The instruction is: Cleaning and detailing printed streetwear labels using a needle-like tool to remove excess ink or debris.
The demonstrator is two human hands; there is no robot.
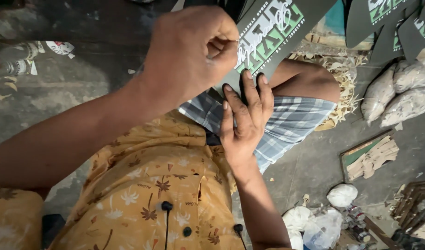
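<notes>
A dark sheet with green and white print lies across my thigh, over checked shorts. My right hand rests flat on the sheet's lower end, fingers spread and pressing it down. My left hand is raised over the sheet's left edge, curled into a fist with the thumb pinched against the fingers. What it pinches is too small to make out. I wear a yellow flowered shirt.
More dark printed pieces lie at the top right beside plastic bags of pale material. Pale shavings surround my knee. A tray of tan cut pieces and white bags sit at the right; bottles lie at the left.
</notes>
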